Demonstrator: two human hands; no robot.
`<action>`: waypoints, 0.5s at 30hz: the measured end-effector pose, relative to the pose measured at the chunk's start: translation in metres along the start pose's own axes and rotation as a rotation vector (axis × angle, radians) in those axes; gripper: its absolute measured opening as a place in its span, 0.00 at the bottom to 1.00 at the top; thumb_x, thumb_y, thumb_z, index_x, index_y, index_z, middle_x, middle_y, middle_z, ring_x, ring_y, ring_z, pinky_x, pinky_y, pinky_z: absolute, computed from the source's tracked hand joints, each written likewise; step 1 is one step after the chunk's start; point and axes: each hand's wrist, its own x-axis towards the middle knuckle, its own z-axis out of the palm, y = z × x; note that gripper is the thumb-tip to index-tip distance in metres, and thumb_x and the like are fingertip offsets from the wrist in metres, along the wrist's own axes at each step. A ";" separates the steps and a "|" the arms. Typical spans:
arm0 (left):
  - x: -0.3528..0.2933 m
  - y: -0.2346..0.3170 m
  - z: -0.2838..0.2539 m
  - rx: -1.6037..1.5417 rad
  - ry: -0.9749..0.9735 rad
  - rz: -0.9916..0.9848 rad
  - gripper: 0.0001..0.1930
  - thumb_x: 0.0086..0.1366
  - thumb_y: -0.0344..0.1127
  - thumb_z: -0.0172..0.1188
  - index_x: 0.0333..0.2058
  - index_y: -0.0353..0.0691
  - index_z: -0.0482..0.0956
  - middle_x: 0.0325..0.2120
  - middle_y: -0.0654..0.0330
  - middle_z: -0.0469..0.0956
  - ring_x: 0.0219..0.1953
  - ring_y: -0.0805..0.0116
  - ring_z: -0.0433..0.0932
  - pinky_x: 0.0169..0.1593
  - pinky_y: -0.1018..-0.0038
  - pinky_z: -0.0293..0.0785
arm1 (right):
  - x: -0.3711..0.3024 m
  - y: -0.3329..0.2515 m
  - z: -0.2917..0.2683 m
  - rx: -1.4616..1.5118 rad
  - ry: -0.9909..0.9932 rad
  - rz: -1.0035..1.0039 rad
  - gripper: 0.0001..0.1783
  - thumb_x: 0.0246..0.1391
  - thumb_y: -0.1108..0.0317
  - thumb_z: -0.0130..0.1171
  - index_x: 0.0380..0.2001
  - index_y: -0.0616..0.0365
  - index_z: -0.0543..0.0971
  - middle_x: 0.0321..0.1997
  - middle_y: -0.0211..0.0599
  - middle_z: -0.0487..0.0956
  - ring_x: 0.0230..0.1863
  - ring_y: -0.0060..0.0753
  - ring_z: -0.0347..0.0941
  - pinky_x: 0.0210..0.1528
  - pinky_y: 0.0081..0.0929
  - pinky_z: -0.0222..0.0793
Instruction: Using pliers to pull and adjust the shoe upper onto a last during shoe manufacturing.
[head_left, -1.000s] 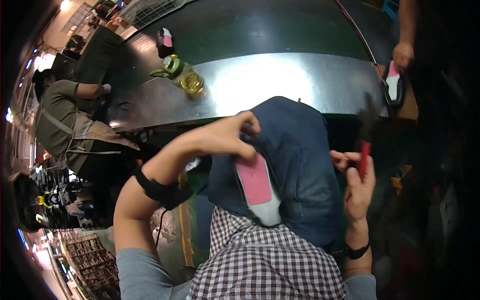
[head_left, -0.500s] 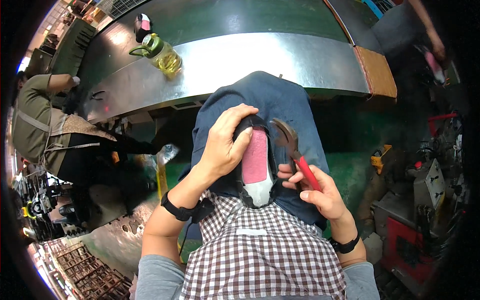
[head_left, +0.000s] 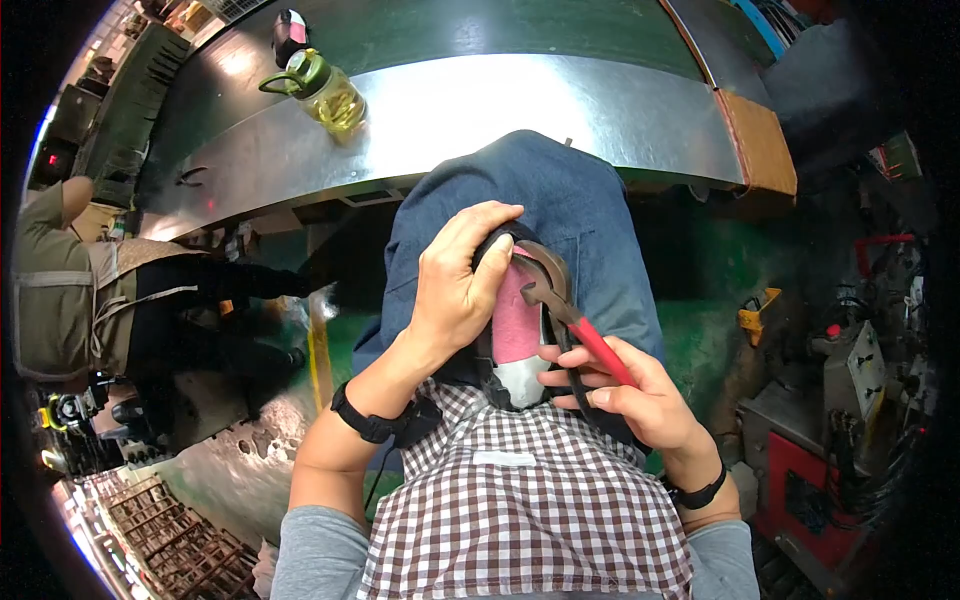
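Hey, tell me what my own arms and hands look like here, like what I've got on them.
Your left hand and right hand wear no gloves. A black band circles the left wrist, with a dark piece beside it; a slimmer black band circles the right. Short grey sleeves cover the upper arms, leaving both forearms uncovered.

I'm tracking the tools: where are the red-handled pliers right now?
The pliers are just right of centre in the head view, in the right hand, their jaws over the shoe in the left hand.
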 end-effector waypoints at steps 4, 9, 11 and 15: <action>0.001 -0.004 -0.001 0.024 0.008 0.017 0.16 0.67 0.30 0.50 0.50 0.32 0.79 0.46 0.47 0.79 0.50 0.55 0.78 0.56 0.68 0.71 | 0.001 -0.013 0.006 0.046 0.028 0.034 0.31 0.57 0.78 0.48 0.65 0.65 0.62 0.67 0.52 0.67 0.65 0.45 0.68 0.62 0.38 0.70; 0.005 -0.005 -0.001 0.031 0.020 0.025 0.17 0.67 0.31 0.50 0.50 0.32 0.78 0.46 0.47 0.79 0.50 0.55 0.78 0.55 0.67 0.71 | 0.004 -0.024 0.010 0.017 0.069 0.029 0.33 0.54 0.76 0.48 0.66 0.66 0.61 0.66 0.52 0.68 0.64 0.47 0.70 0.59 0.40 0.73; 0.004 -0.007 0.000 0.025 0.016 0.013 0.16 0.67 0.32 0.52 0.51 0.32 0.78 0.45 0.46 0.79 0.50 0.54 0.78 0.55 0.67 0.71 | 0.004 -0.026 0.011 -0.006 0.080 0.040 0.34 0.54 0.76 0.48 0.66 0.66 0.61 0.66 0.52 0.68 0.63 0.46 0.71 0.59 0.40 0.73; 0.006 -0.008 0.000 0.016 0.004 -0.015 0.16 0.68 0.34 0.53 0.51 0.32 0.78 0.45 0.46 0.79 0.50 0.53 0.78 0.54 0.67 0.72 | 0.007 -0.031 0.014 -0.057 0.102 0.054 0.33 0.55 0.75 0.47 0.67 0.65 0.60 0.64 0.52 0.70 0.61 0.46 0.72 0.58 0.39 0.74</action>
